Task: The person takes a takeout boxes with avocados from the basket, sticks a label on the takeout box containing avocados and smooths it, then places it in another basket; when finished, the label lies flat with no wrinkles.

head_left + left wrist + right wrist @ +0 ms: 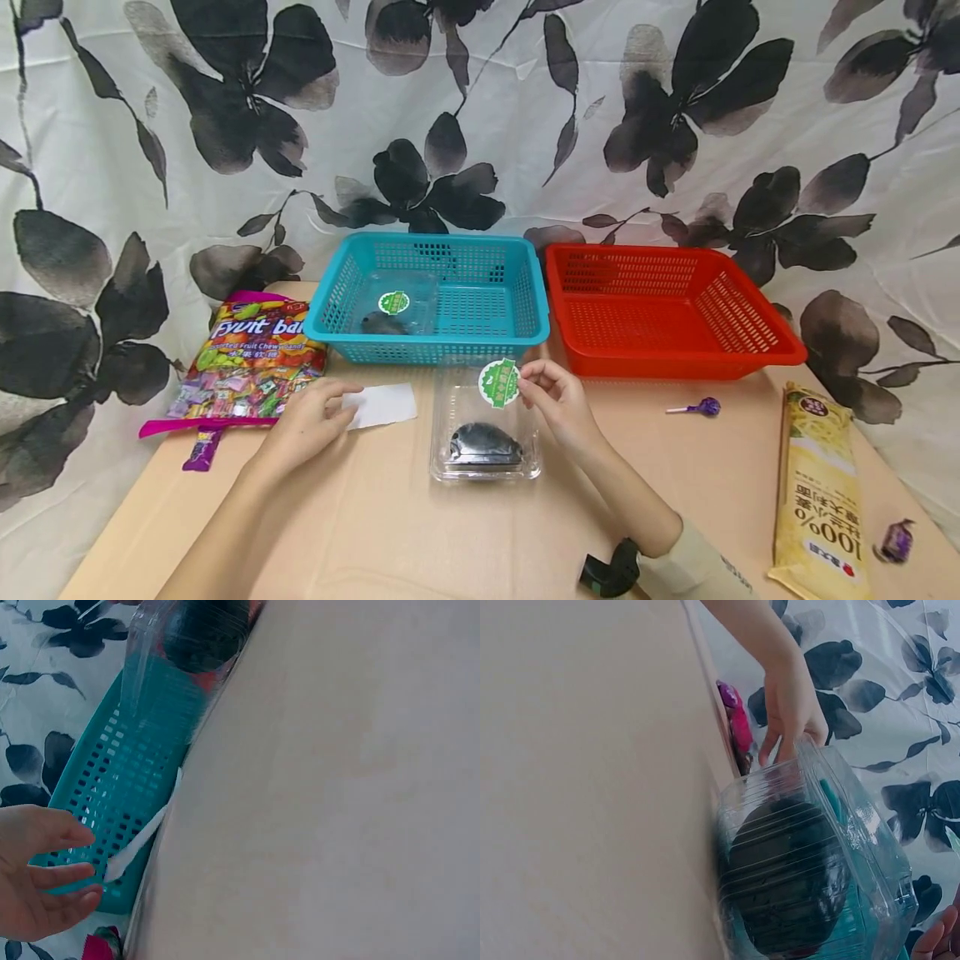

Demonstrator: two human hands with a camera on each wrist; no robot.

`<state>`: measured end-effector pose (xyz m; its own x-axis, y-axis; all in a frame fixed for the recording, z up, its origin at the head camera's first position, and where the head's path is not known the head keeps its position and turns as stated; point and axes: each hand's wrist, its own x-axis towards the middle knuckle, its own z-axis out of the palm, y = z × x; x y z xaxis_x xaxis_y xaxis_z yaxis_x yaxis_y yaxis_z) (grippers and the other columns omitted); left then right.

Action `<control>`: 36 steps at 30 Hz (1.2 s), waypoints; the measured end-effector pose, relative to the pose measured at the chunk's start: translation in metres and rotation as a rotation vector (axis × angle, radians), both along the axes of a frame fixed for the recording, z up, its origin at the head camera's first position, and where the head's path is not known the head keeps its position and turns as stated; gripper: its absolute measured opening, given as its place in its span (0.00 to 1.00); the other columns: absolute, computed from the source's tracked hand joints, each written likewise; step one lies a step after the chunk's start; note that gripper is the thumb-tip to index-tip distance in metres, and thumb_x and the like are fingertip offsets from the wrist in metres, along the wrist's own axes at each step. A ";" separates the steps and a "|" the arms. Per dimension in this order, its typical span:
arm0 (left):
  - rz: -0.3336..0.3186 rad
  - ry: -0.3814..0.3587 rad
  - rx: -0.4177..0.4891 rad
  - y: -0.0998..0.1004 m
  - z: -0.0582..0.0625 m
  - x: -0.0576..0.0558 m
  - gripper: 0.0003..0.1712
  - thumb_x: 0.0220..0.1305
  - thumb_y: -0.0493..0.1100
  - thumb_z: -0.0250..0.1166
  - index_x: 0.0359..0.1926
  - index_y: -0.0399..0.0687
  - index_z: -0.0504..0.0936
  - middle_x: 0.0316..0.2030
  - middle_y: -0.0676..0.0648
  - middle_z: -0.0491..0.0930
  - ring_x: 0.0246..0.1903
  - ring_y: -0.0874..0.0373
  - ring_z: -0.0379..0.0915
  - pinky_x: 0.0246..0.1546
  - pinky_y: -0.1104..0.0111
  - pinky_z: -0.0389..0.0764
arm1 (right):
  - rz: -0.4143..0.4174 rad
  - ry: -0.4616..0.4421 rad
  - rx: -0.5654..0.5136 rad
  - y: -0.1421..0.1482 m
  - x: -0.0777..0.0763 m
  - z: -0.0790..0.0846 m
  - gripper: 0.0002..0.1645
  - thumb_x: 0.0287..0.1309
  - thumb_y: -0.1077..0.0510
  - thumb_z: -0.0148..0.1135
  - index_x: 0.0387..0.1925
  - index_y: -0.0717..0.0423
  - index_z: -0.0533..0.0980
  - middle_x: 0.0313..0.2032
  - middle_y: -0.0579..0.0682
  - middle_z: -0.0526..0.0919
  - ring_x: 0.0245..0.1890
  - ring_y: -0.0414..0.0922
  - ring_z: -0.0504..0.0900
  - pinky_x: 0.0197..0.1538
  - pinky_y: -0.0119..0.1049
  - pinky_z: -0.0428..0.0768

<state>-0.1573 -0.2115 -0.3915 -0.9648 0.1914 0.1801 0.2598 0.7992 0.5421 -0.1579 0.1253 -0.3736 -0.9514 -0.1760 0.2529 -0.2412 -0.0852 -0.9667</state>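
A clear plastic box (454, 404) stands on the table with a dark, glossy, oval thing (486, 443) inside. My right hand (558, 404) pinches the edge of a round green-and-white sticker (498, 383), which overlaps the box's upper right part in the head view. To the left of the box lies a small white paper (386, 406). My left hand (307, 421) is beside that paper, its fingertips right at the left edge. In the left wrist view the fingers of the left hand (45, 874) are loosely spread.
Behind the box, a blue basket (427, 352) holds another clear box (420, 292) with a green sticker. A red basket (675, 365) stands to its right. Around them lie a candy bag (255, 358), a purple-wrapped candy (202, 450), a lollipop (707, 407), a yellow noodle pack (821, 492) and another wrapped candy (896, 542).
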 end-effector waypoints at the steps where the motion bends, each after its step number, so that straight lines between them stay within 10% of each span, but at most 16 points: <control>1: -0.005 0.005 -0.018 0.002 0.003 0.001 0.15 0.55 0.41 0.61 0.44 0.44 0.79 0.45 0.43 0.76 0.47 0.47 0.70 0.46 0.52 0.70 | -0.001 -0.001 0.002 0.000 -0.001 -0.001 0.09 0.54 0.68 0.54 0.36 0.72 0.69 0.24 0.47 0.73 0.24 0.39 0.71 0.30 0.27 0.73; 6: -0.058 0.038 -0.025 0.022 0.025 0.006 0.17 0.55 0.43 0.61 0.46 0.45 0.78 0.47 0.43 0.75 0.49 0.48 0.68 0.48 0.54 0.70 | 0.000 0.005 0.015 -0.001 -0.002 -0.002 0.09 0.54 0.67 0.54 0.36 0.71 0.69 0.24 0.47 0.73 0.23 0.41 0.70 0.30 0.27 0.73; 14: -0.281 -0.137 0.381 0.078 0.053 0.003 0.27 0.51 0.49 0.65 0.54 0.59 0.72 0.52 0.50 0.74 0.45 0.52 0.75 0.41 0.64 0.77 | 0.007 0.011 0.045 -0.006 -0.006 -0.002 0.09 0.54 0.67 0.54 0.36 0.71 0.70 0.25 0.54 0.72 0.25 0.41 0.71 0.31 0.26 0.73; 23: -0.229 -0.109 0.421 0.126 0.052 -0.009 0.17 0.54 0.55 0.61 0.46 0.64 0.77 0.41 0.59 0.79 0.40 0.65 0.74 0.37 0.68 0.76 | 0.021 0.035 0.089 -0.010 -0.008 -0.002 0.09 0.55 0.66 0.54 0.36 0.70 0.70 0.26 0.49 0.73 0.26 0.37 0.73 0.33 0.27 0.74; 36: -0.164 0.001 0.396 0.131 0.042 -0.014 0.06 0.54 0.45 0.63 0.34 0.59 0.82 0.27 0.59 0.80 0.26 0.63 0.71 0.24 0.72 0.72 | 0.023 0.048 0.146 -0.009 -0.011 -0.005 0.08 0.55 0.65 0.55 0.36 0.67 0.71 0.27 0.59 0.74 0.26 0.39 0.73 0.32 0.27 0.74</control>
